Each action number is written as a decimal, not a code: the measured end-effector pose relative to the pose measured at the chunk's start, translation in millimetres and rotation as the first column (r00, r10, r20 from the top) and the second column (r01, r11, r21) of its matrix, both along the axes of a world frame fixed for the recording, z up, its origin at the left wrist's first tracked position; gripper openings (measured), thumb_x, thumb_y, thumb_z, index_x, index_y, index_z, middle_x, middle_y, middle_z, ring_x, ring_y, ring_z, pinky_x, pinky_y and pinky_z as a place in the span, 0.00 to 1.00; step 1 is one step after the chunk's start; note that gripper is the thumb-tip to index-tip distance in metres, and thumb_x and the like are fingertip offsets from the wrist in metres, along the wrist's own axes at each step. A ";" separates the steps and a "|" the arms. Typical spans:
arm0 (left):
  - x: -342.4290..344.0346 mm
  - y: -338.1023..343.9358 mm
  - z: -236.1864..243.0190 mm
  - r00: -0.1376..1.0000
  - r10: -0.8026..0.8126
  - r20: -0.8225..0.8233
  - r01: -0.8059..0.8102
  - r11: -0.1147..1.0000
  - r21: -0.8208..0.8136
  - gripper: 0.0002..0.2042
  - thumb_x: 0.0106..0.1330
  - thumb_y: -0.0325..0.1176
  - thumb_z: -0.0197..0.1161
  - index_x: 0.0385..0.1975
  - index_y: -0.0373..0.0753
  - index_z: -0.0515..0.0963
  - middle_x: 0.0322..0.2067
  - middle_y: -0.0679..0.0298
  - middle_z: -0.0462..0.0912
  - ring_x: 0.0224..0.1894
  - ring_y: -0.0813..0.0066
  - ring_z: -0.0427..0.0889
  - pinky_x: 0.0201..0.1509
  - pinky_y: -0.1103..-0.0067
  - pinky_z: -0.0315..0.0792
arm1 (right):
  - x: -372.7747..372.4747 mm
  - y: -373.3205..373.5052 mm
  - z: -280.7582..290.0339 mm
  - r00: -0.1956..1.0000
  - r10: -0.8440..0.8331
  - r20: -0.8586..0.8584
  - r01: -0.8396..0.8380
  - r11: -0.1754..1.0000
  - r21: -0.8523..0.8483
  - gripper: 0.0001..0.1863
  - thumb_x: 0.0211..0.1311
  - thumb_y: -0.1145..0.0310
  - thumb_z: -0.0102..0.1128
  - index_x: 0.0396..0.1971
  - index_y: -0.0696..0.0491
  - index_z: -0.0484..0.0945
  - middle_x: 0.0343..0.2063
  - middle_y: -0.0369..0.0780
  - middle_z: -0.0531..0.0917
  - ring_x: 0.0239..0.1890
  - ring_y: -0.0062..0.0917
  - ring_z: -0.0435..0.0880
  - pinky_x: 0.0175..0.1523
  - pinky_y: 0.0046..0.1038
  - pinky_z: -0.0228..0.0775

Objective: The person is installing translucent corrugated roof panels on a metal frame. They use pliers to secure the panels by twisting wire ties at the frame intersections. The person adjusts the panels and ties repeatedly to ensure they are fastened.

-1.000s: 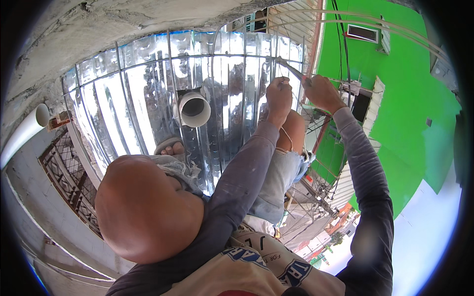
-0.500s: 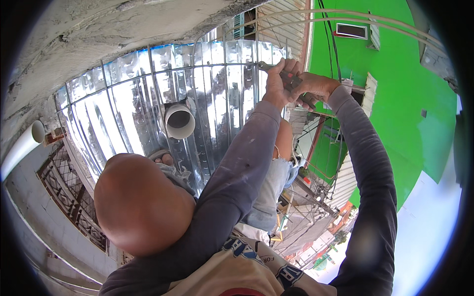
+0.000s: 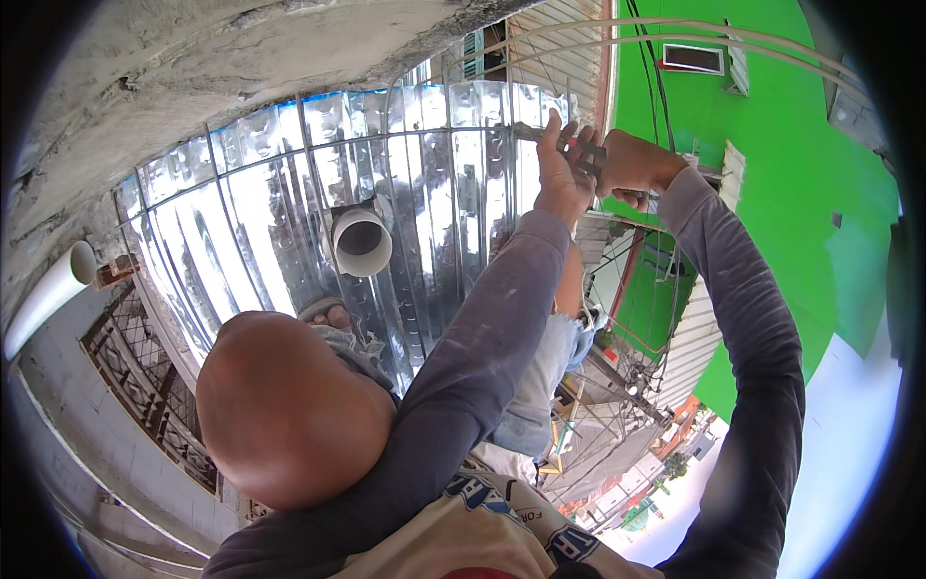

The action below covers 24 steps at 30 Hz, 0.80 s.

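Note:
A dark hand tool with a red mark (image 3: 590, 151), probably pincers or cutters, reaches leftward to a thin steel bar (image 3: 415, 131) above the shiny corrugated metal sheeting (image 3: 463, 193). My left hand (image 3: 565, 179) is around the tool's near part, thumb raised and fingers curled beside the handle. Bent at the wrist, my right hand (image 3: 632, 166) is closed at the handle end, most of its grip hidden. Just what the tool's tip bites is too small to make out. Bars cross in a grid over the sheeting.
A white pipe (image 3: 365, 246) sticks up through the sheeting, and another white pipe (image 3: 58, 289) lies at the left. My bent knee (image 3: 289, 410) and sandalled foot (image 3: 333, 314) are near. A rough concrete ledge (image 3: 241, 58) runs overhead; cables (image 3: 637, 58) hang before a green wall (image 3: 772, 193).
My right hand has turned over and bent at the wrist, its fist now rounder at the tool's end. My left fingers have loosened a little, and the tool lies flatter. The view has shifted slightly.

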<state>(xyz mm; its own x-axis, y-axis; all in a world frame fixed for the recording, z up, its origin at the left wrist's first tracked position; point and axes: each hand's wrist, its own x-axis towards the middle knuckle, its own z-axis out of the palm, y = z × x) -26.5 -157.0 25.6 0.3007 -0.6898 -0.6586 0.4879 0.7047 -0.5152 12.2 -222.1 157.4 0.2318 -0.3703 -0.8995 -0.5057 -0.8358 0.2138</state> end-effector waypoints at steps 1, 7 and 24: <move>-2.6 -0.8 -0.8 0.999 0.048 0.016 -0.047 0.998 -0.042 0.23 0.70 0.51 0.72 0.51 0.41 0.74 0.35 0.67 0.80 0.42 0.68 0.83 0.51 0.68 0.78 | 4.7 -7.5 -0.8 0.996 -0.084 -0.029 0.086 0.994 0.062 0.09 0.50 0.75 0.72 0.26 0.65 0.82 0.16 0.44 0.82 0.15 0.31 0.83 0.20 0.37 0.80; -23.7 -1.8 -50.8 0.980 0.021 0.199 0.005 0.992 -0.126 0.23 0.70 0.54 0.72 0.22 0.47 0.72 0.21 0.69 0.77 0.31 0.69 0.81 0.41 0.70 0.78 | -58.5 -4.8 -31.9 0.892 -0.412 0.186 0.368 0.901 0.232 0.11 0.45 0.77 0.74 0.23 0.67 0.80 0.14 0.45 0.81 0.10 0.29 0.80 0.16 0.32 0.75; 12.9 -27.7 -32.3 0.997 0.039 -0.070 -0.040 0.999 -0.002 0.16 0.74 0.44 0.69 0.32 0.42 0.72 0.25 0.68 0.70 0.30 0.69 0.78 0.39 0.69 0.78 | -60.4 -4.5 -36.9 0.402 0.892 0.208 -0.653 0.438 -0.618 0.03 0.62 0.69 0.63 0.32 0.50 0.77 0.28 0.45 0.86 0.31 0.35 0.90 0.36 0.37 0.80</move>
